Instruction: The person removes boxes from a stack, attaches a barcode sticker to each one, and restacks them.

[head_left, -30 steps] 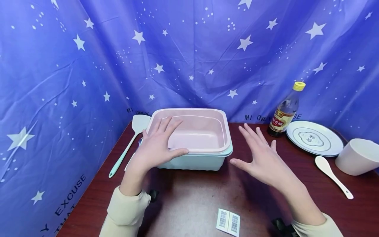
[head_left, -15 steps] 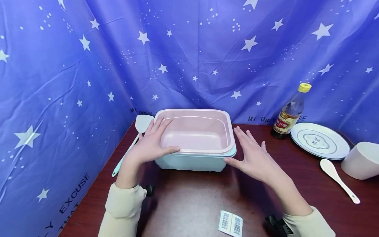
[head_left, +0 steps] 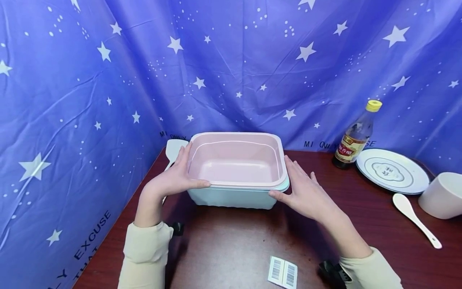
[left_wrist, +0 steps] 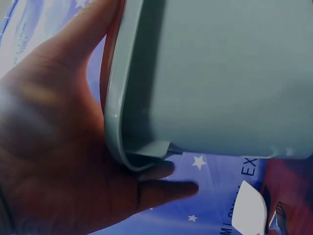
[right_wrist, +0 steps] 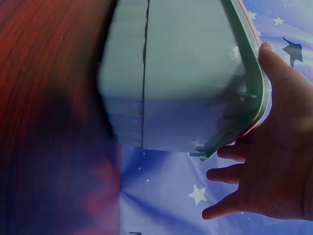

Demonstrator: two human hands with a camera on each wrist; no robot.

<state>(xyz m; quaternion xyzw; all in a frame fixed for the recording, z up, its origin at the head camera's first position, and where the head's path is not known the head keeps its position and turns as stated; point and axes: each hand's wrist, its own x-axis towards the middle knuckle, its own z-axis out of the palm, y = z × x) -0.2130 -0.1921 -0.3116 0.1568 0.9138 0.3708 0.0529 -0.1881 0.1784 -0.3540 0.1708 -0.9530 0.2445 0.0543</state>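
A pink rectangular basin (head_left: 236,158) sits nested inside a light blue-green basin (head_left: 232,198) on the table, its inside bare. My left hand (head_left: 169,180) lies along the left side, thumb over the front rim and fingers stretched back. In the left wrist view, the blue-green rim (left_wrist: 116,117) lies between that hand's thumb and fingers. At the right side is my right hand (head_left: 306,190), its thumb at the front right corner and its fingers extended along the side. The right wrist view shows those fingers (right_wrist: 227,174) spread and straight by the rim; firm contact is hard to tell.
A white spatula (head_left: 175,149) lies at left, partly behind my left hand. To the right stand a yellow-capped sauce bottle (head_left: 351,140), stacked plates (head_left: 393,170) and a pale cup (head_left: 442,196), with a white spoon (head_left: 415,220) before them. A barcode card (head_left: 283,272) lies in front.
Both hands have come in to the basins: the left moved left and slightly down to the left side, the right moved left to the right rim. The basins stay put on the table.
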